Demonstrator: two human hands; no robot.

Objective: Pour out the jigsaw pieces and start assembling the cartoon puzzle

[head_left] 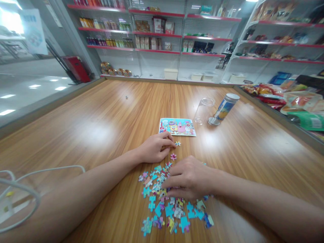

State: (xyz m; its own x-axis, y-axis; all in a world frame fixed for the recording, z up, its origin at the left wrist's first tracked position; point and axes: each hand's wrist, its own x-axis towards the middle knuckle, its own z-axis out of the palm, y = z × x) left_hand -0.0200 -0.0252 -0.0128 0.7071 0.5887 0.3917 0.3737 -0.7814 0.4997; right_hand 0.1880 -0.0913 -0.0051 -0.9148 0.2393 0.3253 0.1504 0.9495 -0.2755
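Note:
My left hand (158, 147) rests on the wooden table with its fingers loosely bent and a little apart, holding nothing that I can see. Right beside its fingertips lies a small yellow-and-blue puzzle piece (178, 143), and a pink puzzle piece (173, 157) is just nearer to me. Over a loose pile of jigsaw pieces (169, 210), mostly light blue, my right hand (186, 179) reaches with fingers apart, their tips among the pieces. Part of the pile is hidden under it. Beyond my left hand lies a cartoon picture card (181, 127).
A clear plastic cylinder (202, 111) and a printed canister (224, 108) with a silver lid stand behind the card to the right. One small item (127, 97) lies far left. A white cable (58, 167) crosses at left. Packaged goods (303, 106) border the right edge; stocked shelves stand behind.

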